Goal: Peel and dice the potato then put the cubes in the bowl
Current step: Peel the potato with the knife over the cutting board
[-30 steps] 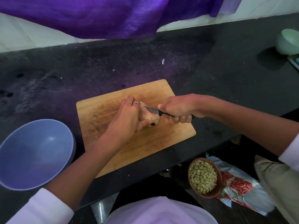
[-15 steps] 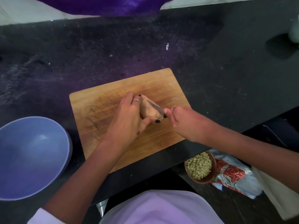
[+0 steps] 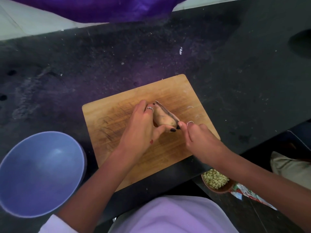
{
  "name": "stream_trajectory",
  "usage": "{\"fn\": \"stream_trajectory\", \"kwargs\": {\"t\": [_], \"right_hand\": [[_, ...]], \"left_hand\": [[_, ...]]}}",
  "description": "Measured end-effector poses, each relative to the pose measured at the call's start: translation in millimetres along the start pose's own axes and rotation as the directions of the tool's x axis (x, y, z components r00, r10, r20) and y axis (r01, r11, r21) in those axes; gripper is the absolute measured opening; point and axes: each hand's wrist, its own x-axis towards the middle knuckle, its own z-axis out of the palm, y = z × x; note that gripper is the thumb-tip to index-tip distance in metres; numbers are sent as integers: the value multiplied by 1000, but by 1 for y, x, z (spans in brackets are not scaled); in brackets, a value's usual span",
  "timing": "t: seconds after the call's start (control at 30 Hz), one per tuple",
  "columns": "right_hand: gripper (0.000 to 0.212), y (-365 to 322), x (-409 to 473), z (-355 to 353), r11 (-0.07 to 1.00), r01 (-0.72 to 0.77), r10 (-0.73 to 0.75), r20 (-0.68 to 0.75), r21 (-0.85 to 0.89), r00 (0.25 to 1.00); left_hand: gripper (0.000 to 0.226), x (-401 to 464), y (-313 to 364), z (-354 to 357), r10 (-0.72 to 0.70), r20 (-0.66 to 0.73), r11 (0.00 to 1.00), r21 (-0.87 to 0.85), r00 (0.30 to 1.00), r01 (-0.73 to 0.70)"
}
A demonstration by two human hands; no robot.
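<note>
A brown unpeeled potato [image 3: 162,119] sits over the middle of the wooden cutting board [image 3: 114,118]. My left hand [image 3: 139,128] grips it from the left, thumb under its near end. My right hand [image 3: 200,138] holds a knife [image 3: 166,111] whose blade lies along the potato's right side, tip pointing away from me; the handle is hidden in my fist. An empty blue bowl [image 3: 40,175] stands at the near left of the board.
The board lies on a dark speckled counter [image 3: 235,81] close to its near edge. Below the edge, on the floor at the right, stand a brown bowl of greenish pieces [image 3: 216,181] and a printed bag [image 3: 247,194]. Purple cloth [image 3: 101,7] hangs at the back.
My right hand has swung round from the right toward me, turning the knife from lying crosswise at the potato's end to lying along its right side. The camera has tilted further down.
</note>
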Motion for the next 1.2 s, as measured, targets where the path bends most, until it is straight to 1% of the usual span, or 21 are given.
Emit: {"fn": "stream_trajectory", "kwargs": {"t": [0.17,0.3,0.4,0.53,0.67,0.83,0.93,0.97,1.03,1.13,1.17,1.2], "right_hand": [[44,1,1,-2,996,28,-28,-3,85,1000],[44,-2,-3,-2,996,27,-28,8,84,1000],[42,-7,-6,-1,999,18,-18,18,47,1000],[41,-9,-12,-6,1000,-13,13,61,6,998],[39,-15,-15,-13,996,-39,47,114,-75,992],[35,-33,-13,-38,973,-45,97,221,-226,971],[26,-42,-5,-53,941,9,93,282,-340,955],[23,-44,-3,-57,937,19,90,293,-348,952],[25,-43,3,-62,938,32,82,309,-345,948],[22,-38,9,-62,946,-9,131,357,-324,925],[19,-37,9,-61,942,2,124,355,-334,927],[19,-36,9,-59,936,38,85,328,-351,941]], "left_hand": [[84,4,5,-3,-36,35,999,6,999,36],[80,3,10,-5,-51,42,999,-5,998,51],[78,1,11,-5,-69,42,998,-12,997,69],[74,-3,13,-4,-44,35,999,-9,998,44],[74,-5,11,-2,-24,17,1000,-10,1000,24],[71,-5,10,0,0,29,1000,-20,1000,1],[68,-2,8,-1,-35,49,997,-73,998,38],[67,-1,8,-2,-56,53,994,-90,997,60],[68,2,10,-3,-73,57,993,-87,996,78],[70,6,12,-3,-50,58,997,-64,997,53],[69,6,12,-3,-47,58,997,-62,997,50],[68,6,12,-3,-47,58,997,-61,997,51]]}}
